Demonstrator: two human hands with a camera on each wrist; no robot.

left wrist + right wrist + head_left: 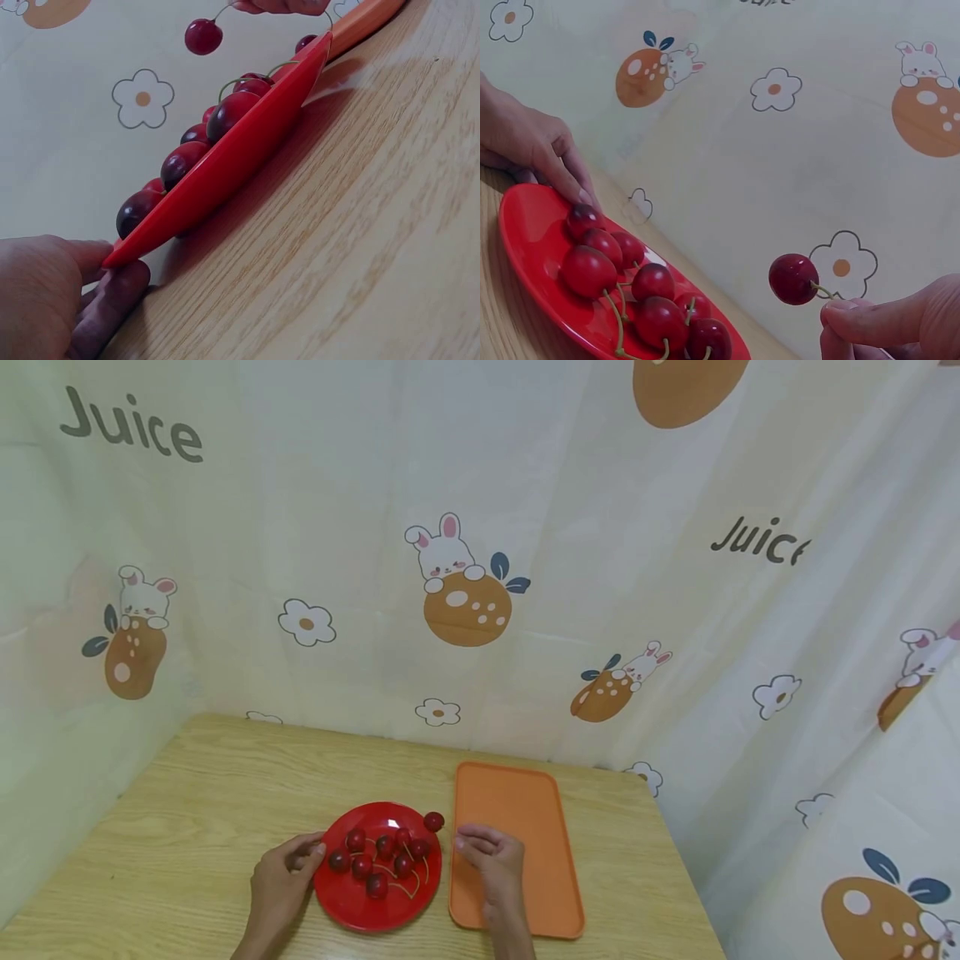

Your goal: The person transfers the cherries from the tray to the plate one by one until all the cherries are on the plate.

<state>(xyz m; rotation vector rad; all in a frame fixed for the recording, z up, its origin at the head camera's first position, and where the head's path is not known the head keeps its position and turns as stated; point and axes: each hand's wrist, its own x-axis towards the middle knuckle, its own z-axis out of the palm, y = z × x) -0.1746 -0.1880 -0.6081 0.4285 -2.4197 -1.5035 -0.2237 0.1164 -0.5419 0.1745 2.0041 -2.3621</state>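
Note:
A round red plate (345, 906) on the wooden table carries several dark red cherries (377, 885) with green stems. My left hand (279, 881) grips the plate's left rim, thumb on top and fingers underneath, as the left wrist view shows. Between thumb and fingertips, my right hand (495, 864) pinches one cherry (793, 279) by its stem. That cherry hangs in the air, off the plate's right side and beside the orange tray (536, 827). In the left wrist view the held cherry (203, 37) appears above the plate's far rim.
The orange rectangular tray lies to the right of the plate, partly under my right forearm in the head view. Wood-grain table (225, 777) surrounds both. A pale printed curtain (360, 527) hangs behind the table and along its sides.

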